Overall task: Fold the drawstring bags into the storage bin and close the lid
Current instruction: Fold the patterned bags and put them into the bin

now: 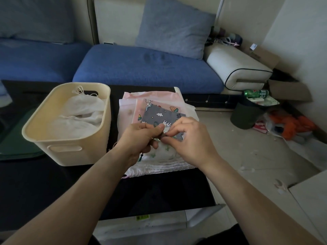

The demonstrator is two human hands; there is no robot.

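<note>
Pinching grey bag between both hands.

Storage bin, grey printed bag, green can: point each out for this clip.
storage bin (64, 148): head view, on its near front wall by the handle recess.
grey printed bag (160, 115): head view, on its exposed upper panel.
green can (255, 93): head view, on its side.

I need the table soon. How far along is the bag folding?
Partly done. Two white drawstring bags already lie in the cream storage bin. In hand: the left hand and right hand pinch the near edge of a grey cartoon-print bag. Left: that bag, the pink and white bags stacked beneath it, and closing the lid, which is not clearly in view.
</note>
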